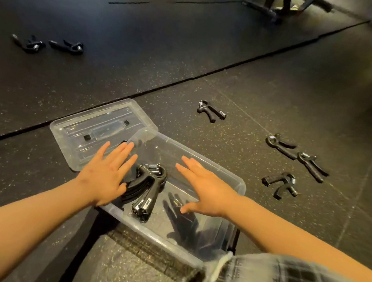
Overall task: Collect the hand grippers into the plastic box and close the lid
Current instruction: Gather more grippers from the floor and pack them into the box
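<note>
Your left hand and right hand flat, fingers spread, holding nothing, above clear plastic box. Grippers in box; lid beside it. Loose grippers scattered over dark speckled rubber floor.

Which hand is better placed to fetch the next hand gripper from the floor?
The right hand, probably: four loose grippers lie on its side of the box; the left hand's two lie farther off.
</note>
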